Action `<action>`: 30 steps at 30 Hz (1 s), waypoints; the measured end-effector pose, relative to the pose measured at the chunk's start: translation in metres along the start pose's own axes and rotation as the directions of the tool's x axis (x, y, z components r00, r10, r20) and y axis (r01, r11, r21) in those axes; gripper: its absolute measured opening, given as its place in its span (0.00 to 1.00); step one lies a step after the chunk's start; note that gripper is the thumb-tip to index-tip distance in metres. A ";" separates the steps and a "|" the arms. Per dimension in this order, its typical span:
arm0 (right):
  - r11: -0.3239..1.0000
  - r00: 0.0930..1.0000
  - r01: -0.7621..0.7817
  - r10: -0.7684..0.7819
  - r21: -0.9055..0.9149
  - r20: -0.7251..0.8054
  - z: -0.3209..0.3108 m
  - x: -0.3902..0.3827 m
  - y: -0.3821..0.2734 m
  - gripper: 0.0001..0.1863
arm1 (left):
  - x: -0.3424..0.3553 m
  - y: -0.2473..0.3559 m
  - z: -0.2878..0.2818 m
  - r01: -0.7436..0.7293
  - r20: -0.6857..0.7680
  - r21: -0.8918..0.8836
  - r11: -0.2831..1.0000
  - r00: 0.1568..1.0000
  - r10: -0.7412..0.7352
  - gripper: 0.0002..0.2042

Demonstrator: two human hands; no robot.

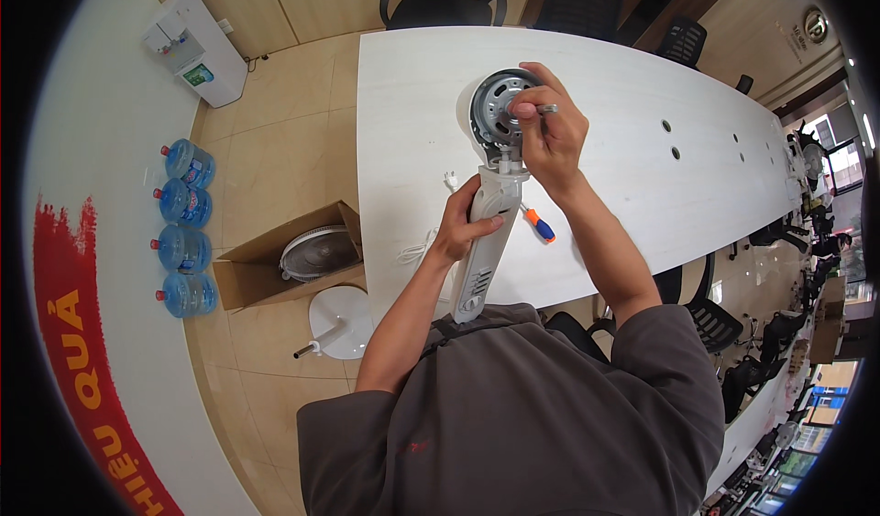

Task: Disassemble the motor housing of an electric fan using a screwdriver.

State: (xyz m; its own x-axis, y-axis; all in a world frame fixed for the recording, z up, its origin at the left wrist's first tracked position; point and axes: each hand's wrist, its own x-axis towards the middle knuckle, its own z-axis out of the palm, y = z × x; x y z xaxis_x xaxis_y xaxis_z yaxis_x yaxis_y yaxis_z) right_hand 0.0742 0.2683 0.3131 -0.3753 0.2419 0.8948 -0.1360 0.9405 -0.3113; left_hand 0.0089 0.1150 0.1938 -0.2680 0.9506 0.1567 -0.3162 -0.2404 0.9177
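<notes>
A white fan body (490,264), with slots and a knob near its lower end, tilts up from my chest over the table. At its top is the round grey metal motor (495,104) inside a white housing. My left hand (458,225) is wrapped round the upper part of the white body, just below the motor. My right hand (555,138) is closed in a pinch in front of the motor's centre. A small grey piece (548,109) sticks out at its fingers; I cannot tell what it is. A screwdriver (541,227) with an orange and blue handle lies right of the fan body.
The white table (632,131) has a white plug (450,181) and a coiled cord (417,252) on it. Left of it, a cardboard box (243,278) holds a fan grille (316,252). A round white fan base (344,333) lies on the floor. Several water bottles (188,204) line the wall.
</notes>
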 end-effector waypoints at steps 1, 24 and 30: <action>1.000 1.000 -0.010 0.010 -0.010 0.025 0.002 -0.002 0.000 0.08 | -0.001 -0.003 -0.002 0.004 -0.004 -0.002 1.000 1.000 -0.004 0.32; 0.987 0.987 -0.134 0.124 0.093 0.101 0.027 -0.027 0.015 0.07 | -0.003 -0.046 -0.015 0.060 -0.069 -0.148 0.987 0.995 -0.071 0.31; 0.963 0.940 -0.175 0.102 0.205 0.325 0.007 -0.015 0.028 0.08 | -0.006 -0.047 -0.011 0.002 -0.125 -0.080 0.997 0.992 -0.012 0.34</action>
State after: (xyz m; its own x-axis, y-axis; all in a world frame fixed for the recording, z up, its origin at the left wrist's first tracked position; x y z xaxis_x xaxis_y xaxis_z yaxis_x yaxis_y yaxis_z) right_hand 0.0697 0.2891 0.2882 -0.6643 0.2456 0.7059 -0.2534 0.8145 -0.5219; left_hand 0.0153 0.1186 0.1452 -0.3760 0.9213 0.0988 -0.3885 -0.2535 0.8859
